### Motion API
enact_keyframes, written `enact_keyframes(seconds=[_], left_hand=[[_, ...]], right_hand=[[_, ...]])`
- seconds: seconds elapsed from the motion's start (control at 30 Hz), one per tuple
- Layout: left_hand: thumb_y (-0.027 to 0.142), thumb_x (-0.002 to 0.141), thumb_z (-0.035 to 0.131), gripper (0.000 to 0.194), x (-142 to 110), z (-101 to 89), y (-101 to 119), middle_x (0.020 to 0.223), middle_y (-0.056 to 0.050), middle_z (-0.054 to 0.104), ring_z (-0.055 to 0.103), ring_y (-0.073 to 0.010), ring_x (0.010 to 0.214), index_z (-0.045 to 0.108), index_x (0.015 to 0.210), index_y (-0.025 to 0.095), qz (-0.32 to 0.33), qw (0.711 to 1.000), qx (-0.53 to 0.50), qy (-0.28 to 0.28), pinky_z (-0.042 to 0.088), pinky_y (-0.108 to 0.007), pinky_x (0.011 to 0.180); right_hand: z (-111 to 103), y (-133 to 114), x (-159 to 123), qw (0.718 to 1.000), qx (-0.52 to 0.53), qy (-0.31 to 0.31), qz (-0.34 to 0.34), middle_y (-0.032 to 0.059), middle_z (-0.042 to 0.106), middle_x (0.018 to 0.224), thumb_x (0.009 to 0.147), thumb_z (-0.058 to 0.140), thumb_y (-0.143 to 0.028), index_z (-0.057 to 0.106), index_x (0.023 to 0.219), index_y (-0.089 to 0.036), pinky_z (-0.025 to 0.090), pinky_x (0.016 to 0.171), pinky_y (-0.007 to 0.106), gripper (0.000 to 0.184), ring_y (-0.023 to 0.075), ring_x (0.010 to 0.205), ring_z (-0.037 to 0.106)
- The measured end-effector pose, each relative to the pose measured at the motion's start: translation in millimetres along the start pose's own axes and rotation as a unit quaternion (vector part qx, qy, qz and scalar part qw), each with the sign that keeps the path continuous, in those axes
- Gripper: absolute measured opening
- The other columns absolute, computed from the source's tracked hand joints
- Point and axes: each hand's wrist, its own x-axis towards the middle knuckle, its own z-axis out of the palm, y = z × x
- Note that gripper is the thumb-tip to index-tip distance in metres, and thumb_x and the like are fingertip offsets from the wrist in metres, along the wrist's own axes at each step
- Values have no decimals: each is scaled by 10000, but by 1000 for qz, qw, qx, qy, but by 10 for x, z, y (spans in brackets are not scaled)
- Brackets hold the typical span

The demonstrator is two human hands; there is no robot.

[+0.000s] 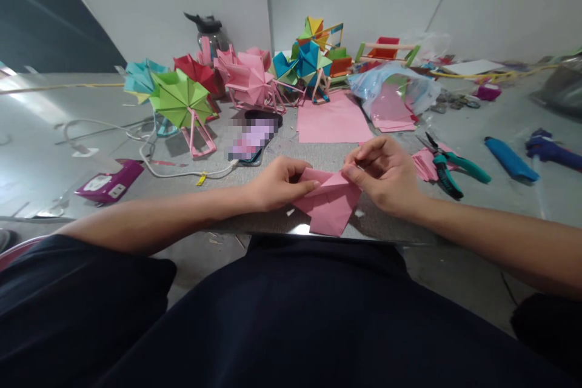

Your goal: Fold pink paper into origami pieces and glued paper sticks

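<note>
A folded pink paper [331,205] lies on a grey board in front of me, partly creased into a pointed shape. My left hand [278,182] is closed on its left edge, fingers pinching the fold. My right hand [384,173] is closed on its upper right corner, thumb and fingers pressed together on the paper. Both forearms reach in from the sides over my dark-clothed lap.
Flat pink sheets [331,121] lie beyond the hands. Teal-handled pliers [448,168] rest at the right by a small pink paper stack [425,163]. A phone [252,136] with a white cable sits left of centre. Several folded paper wheels, green [182,100] and pink [248,79], stand at the back.
</note>
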Motion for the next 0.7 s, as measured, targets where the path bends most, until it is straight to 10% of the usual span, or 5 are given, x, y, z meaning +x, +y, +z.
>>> enact_keyframes(seconds=[0.7], left_hand=[[369, 876, 671, 296, -35, 9, 76, 591, 30, 514, 434, -89, 556, 597, 673, 167, -5, 995, 91, 47, 299, -215, 488]], right_hand=[[-36, 127, -32, 996, 12, -79, 30, 15, 780, 923, 598, 1005, -499, 617, 1113, -281, 580, 631, 310, 680, 179, 732, 714]])
